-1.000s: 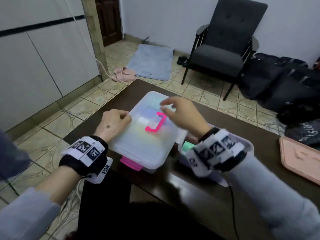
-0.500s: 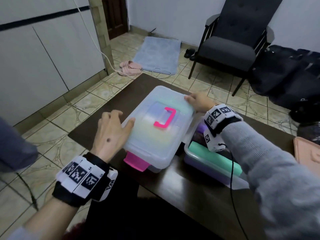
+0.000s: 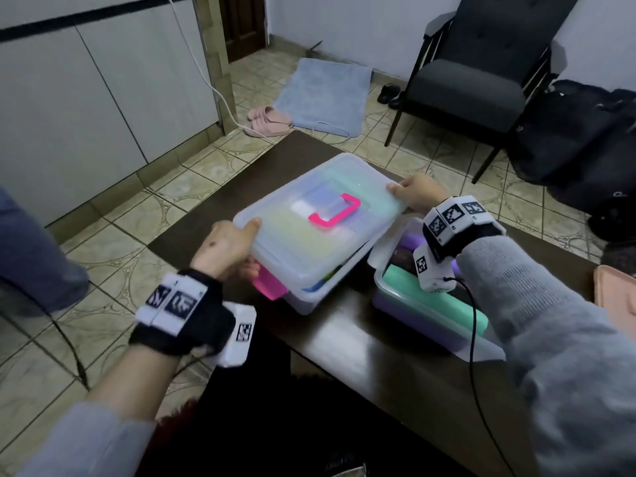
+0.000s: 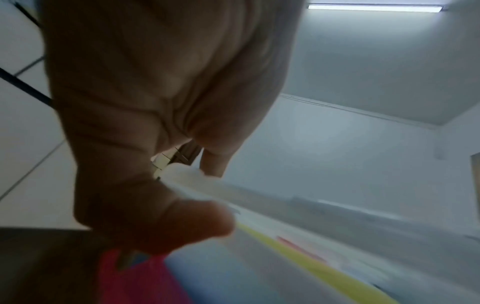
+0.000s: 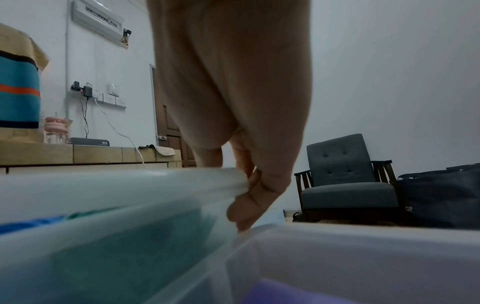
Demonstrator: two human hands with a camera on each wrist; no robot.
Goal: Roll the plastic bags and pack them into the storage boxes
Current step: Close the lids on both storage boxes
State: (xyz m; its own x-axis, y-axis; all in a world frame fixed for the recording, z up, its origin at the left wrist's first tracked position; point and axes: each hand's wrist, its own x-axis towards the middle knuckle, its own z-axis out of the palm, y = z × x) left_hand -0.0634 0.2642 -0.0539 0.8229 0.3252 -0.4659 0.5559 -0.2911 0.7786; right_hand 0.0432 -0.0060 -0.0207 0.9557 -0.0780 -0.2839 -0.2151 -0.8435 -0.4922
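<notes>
Translucent lid (image 3: 309, 215) with pink handle (image 3: 335, 212), left hand (image 3: 223, 246) pinching its near-left corner, right hand (image 3: 418, 194) pinching far-right corner, storage box (image 3: 309, 287) at table (image 3: 361, 342) left edge, open box (image 3: 389, 256) just beside.

Dark brown table (image 3: 361, 346), glossy top, stood on a tiled floor (image 3: 179, 187). Directly on it: one translucent lidded storage box (image 3: 309, 242) with pink handle; just beside it, an open storage box (image 3: 430, 315) of coloured rolls; a pink tray (image 3: 616, 294) at the right edge.
</notes>
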